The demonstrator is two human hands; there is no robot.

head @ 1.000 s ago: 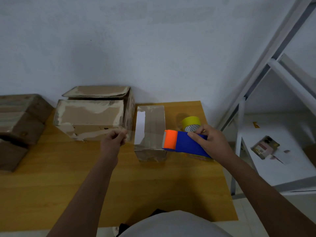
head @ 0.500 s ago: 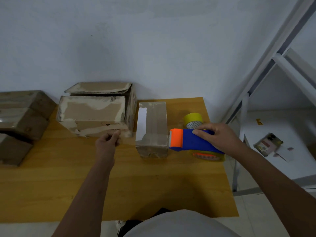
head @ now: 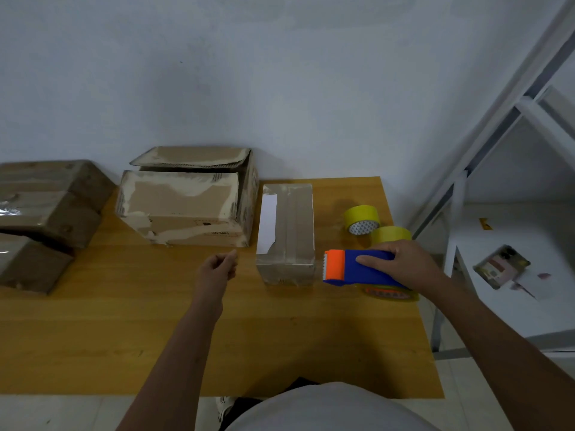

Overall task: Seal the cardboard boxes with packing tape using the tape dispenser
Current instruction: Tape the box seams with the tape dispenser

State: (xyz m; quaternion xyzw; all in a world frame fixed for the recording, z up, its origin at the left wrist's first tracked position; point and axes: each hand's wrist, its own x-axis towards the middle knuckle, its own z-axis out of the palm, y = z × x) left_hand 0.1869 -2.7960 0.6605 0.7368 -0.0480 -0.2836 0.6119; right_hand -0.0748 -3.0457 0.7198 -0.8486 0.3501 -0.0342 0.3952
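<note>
A: Where's the box point(head: 287, 234) relative to my hands?

B: Centre frame on the desk point(head: 124, 321), long axis running up-frame toward the wall. Right hand point(head: 401, 262) grips the dispenser point(head: 354, 269), its orange end just right of the box's near corner. Left hand point(head: 217, 269), loosely curled and holding nothing visible, sits left of it.

A: So right hand's nearer.
</note>
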